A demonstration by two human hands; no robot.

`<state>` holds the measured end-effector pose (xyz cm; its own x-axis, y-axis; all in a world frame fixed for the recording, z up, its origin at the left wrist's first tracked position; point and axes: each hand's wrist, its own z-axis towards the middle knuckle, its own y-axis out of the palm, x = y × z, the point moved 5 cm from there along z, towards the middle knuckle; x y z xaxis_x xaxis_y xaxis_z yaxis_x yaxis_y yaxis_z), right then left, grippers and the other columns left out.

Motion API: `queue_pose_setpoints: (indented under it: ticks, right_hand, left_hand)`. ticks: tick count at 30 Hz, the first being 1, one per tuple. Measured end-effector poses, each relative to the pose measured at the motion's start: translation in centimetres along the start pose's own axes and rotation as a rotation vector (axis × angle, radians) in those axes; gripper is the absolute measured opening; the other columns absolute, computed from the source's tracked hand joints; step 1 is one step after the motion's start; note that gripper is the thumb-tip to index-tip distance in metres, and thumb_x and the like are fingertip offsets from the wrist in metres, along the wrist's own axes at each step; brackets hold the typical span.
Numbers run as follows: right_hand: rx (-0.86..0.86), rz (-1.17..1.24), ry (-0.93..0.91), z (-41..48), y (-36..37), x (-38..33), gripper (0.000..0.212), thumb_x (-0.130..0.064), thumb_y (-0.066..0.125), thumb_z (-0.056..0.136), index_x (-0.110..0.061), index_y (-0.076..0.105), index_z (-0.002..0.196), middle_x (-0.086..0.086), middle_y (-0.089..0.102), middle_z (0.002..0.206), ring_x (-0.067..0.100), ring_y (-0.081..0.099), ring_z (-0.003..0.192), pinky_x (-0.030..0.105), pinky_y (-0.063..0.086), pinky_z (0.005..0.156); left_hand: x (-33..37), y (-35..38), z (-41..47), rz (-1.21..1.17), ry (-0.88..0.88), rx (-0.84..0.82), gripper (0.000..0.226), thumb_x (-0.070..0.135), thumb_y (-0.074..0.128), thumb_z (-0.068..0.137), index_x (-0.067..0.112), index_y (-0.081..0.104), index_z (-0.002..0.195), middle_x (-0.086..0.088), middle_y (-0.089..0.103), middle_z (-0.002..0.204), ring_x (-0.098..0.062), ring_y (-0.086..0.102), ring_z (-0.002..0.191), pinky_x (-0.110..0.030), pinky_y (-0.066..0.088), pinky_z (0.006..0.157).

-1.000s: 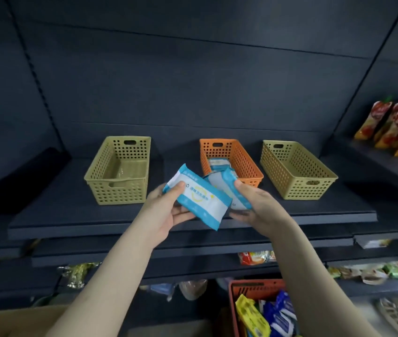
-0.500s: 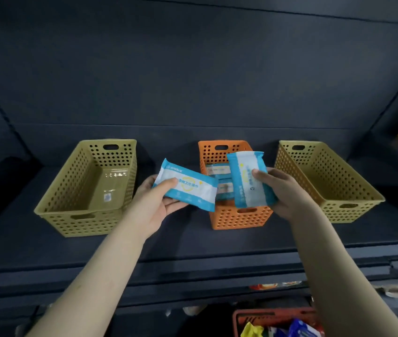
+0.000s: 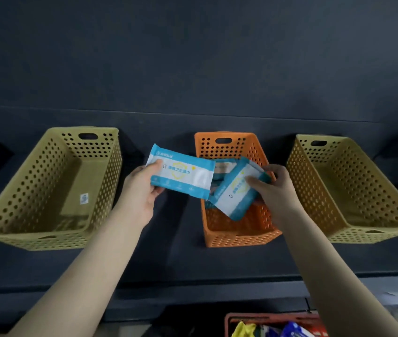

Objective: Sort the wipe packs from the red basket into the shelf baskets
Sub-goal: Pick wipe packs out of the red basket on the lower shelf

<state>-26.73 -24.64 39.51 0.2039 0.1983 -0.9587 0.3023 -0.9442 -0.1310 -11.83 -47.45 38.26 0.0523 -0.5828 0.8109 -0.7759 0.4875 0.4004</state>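
Head view: my left hand (image 3: pixel 142 188) pinches wipe pack (image 3: pixel 180 177) at its left end, thumb on top, fingers under; pack sits just left of orange basket (image 3: pixel 241 235). My right hand (image 3: pixel 275 188) clamps second pack (image 3: pixel 235 188) by one end, tilted down inside orange basket, over other packs (image 3: pixel 221 167). I judge packs light, soft, slick film; best pinched firmly at sealed end. Red basket (image 3: pixel 241 315) below holds more.

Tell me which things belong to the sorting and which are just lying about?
Job: blue-and-white plastic wipe pack in left hand; matching pack in right hand; orange perforated plastic basket; two olive perforated plastic baskets; red plastic basket.
Lying about: dark shelf board; white sticker.
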Motion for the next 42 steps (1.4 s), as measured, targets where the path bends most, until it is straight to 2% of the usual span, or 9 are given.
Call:
queue_pose_setpoints:
  ticks: [5,10,14,20,25,29,34,37,42]
  right_hand:
    - [-0.071,-0.147,0.097,-0.1,-0.2,0.8,0.044,0.000,0.069,0.083,-0.018,0.045,0.115,0.002,0.060,0.103,0.017,0.066,0.085,0.030,0.059,0.056]
    - [-0.186,-0.323,0.309,0.2,0.9,2.7,0.057,0.001,0.069,0.082,-0.024,0.036,0.122,0.005,0.057,0.108,0.027,0.062,0.102,0.043,0.060,0.074]
    - [-0.297,-0.338,0.410,0.7,1.6,3.5,0.043,-0.003,0.065,0.087,-0.016,0.044,0.121,0.008,0.063,0.115,0.025,0.064,0.104,0.040,0.060,0.079]
    - [-0.452,-0.616,0.373,1.0,2.0,4.4,0.031,-0.012,0.070,0.085,-0.024,0.056,0.110,-0.004,0.066,0.109,0.011,0.061,0.093,0.030,0.051,0.076]
    - [-0.517,-0.672,0.383,1.2,2.2,4.7,0.034,-0.009,0.072,0.082,-0.035,0.054,0.094,-0.006,0.065,0.109,0.017,0.061,0.105,0.042,0.053,0.094]
    - [-0.528,-0.610,0.441,1.0,2.0,4.3,0.033,-0.004,0.069,0.083,-0.027,0.056,0.103,-0.001,0.065,0.115,0.019,0.061,0.106,0.038,0.055,0.089]
    - [-0.515,-1.175,0.339,1.6,2.7,4.8,0.063,-0.026,0.077,0.077,-0.019,0.048,0.133,0.000,0.061,0.123,0.020,0.059,0.111,0.040,0.047,0.100]
    - [-0.481,-1.297,0.393,1.9,3.0,5.3,0.073,-0.032,0.080,0.075,-0.018,0.044,0.137,0.001,0.058,0.127,0.021,0.057,0.114,0.039,0.044,0.103]
    - [-0.422,-1.313,0.381,2.0,2.3,3.6,0.052,-0.030,0.071,0.085,-0.005,0.053,0.127,-0.001,0.060,0.105,0.014,0.061,0.084,0.019,0.053,0.073]
  left_hand:
    - [0.0,0.0,1.0,-0.049,-0.046,-0.012,0.030,0.013,0.066,0.089,0.006,0.057,0.117,-0.008,0.075,0.103,-0.018,0.073,0.090,-0.024,0.055,0.060]
    - [-0.5,0.7,1.6,-0.030,-0.074,-0.082,0.020,0.010,0.065,0.090,0.013,0.057,0.108,-0.008,0.074,0.105,-0.020,0.072,0.094,-0.031,0.058,0.068]
    - [-0.5,1.4,2.5,0.011,-0.070,-0.131,0.012,0.010,0.062,0.092,0.017,0.060,0.101,-0.006,0.074,0.105,-0.020,0.071,0.098,-0.033,0.057,0.072]
    - [-0.5,2.9,3.4,0.059,-0.065,-0.235,0.024,0.009,0.058,0.094,0.016,0.058,0.117,-0.006,0.073,0.111,-0.021,0.070,0.103,-0.036,0.057,0.079]
    - [-0.5,3.3,4.0,0.066,-0.076,-0.265,0.030,0.008,0.059,0.093,0.014,0.055,0.122,-0.006,0.073,0.111,-0.022,0.070,0.103,-0.035,0.060,0.076]
    - [-0.6,3.4,4.0,0.069,-0.090,-0.276,0.026,0.008,0.059,0.093,0.015,0.056,0.118,-0.006,0.073,0.111,-0.021,0.070,0.103,-0.035,0.060,0.074]
    - [-0.7,3.3,4.0,0.069,-0.089,-0.278,0.026,0.009,0.059,0.093,0.014,0.056,0.118,-0.006,0.073,0.111,-0.021,0.070,0.103,-0.034,0.060,0.073]
    - [-0.8,3.4,4.0,0.060,-0.106,-0.281,0.025,0.009,0.060,0.092,0.014,0.056,0.117,-0.006,0.072,0.112,-0.021,0.069,0.104,-0.034,0.060,0.072]
    - [-0.7,3.6,3.7,0.046,-0.122,-0.301,0.024,0.009,0.059,0.092,0.014,0.056,0.116,-0.007,0.072,0.112,-0.022,0.070,0.103,-0.035,0.060,0.073]
